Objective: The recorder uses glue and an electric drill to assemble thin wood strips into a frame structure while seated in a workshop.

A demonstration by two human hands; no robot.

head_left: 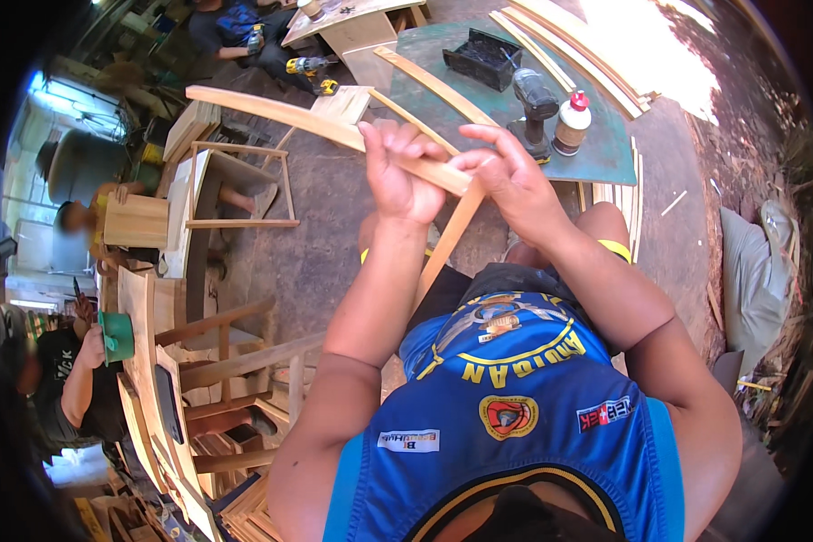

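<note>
A long pale wooden strip (280,110) runs from the upper left to a corner between my hands. There its end meets a second wooden strip (452,237), which slants down toward my lap. My left hand (399,176) is closed on the long strip near that end, palm up with the thumb raised along its side. At the corner, my right hand (508,185) pinches the strips where they meet, its index finger lifted. The exact joint is partly covered by my right fingers.
A green table (605,149) ahead bears a cordless drill (535,101), a white bottle with a red cap (572,125), a black tray (483,59) and loose strips. Wooden frames (242,185) stand to the left, where a co-worker's hand holds a green object (117,336). Another person sits at the top.
</note>
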